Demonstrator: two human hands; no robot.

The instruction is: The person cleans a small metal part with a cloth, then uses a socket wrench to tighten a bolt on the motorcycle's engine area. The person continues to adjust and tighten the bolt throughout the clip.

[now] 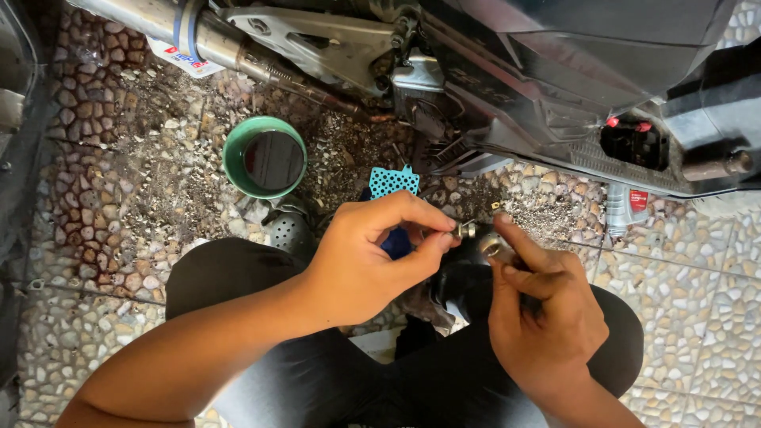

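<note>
A white bottle with red label (627,208) stands under the motorcycle; a white-red-blue packet (184,57) lies beneath the exhaust.

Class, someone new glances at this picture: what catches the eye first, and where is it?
At centre, the left hand and right hand pinch small metal parts above the person's dark-trousered knees. Behind them on the pebbled floor stands a green bowl of dark liquid, with a motorcycle's underside across the top.

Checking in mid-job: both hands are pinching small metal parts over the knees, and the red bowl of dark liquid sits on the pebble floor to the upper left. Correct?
Not quite. The bowl is green, not red, as the head view shows. The rest holds: the left hand and right hand each pinch a small metal part over the knees, and the bowl of dark liquid sits on the pebble floor.
</note>
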